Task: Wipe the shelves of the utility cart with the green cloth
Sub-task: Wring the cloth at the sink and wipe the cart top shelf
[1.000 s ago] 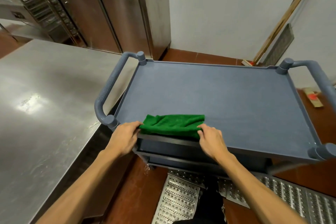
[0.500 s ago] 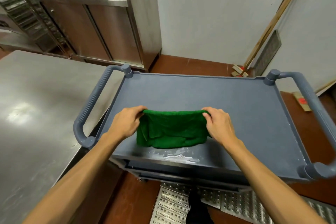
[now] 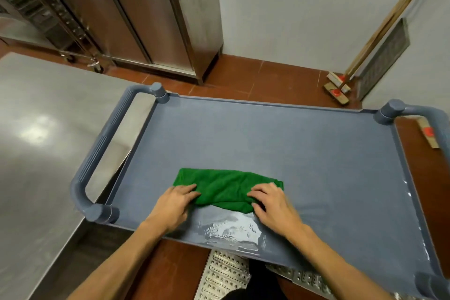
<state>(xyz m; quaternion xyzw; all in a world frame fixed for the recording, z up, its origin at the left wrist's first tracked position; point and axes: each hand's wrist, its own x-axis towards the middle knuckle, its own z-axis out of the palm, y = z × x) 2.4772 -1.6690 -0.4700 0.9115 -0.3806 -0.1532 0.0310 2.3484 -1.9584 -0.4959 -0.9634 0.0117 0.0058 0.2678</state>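
A folded green cloth (image 3: 225,184) lies flat on the grey top shelf of the utility cart (image 3: 280,143), near its front edge. My left hand (image 3: 174,204) presses down on the cloth's left near corner, fingers bent onto it. My right hand (image 3: 271,202) presses on the cloth's right near side. A wet shiny patch (image 3: 229,226) shows on the shelf just in front of the cloth, between my wrists. The cart's lower shelves are hidden under the top one.
A steel worktable (image 3: 41,141) stands against the cart's left handle (image 3: 102,151). Steel cabinets (image 3: 146,14) and a tray rack (image 3: 41,2) stand behind. Brooms (image 3: 341,87) lean on the wall at the far right. Perforated metal floor grating (image 3: 224,275) lies below the cart.
Both hands moved the cloth from the shelf's front lip inward, lifted it by its top corners, then laid it flat and pressed on it. A wet streak appeared in front of it.
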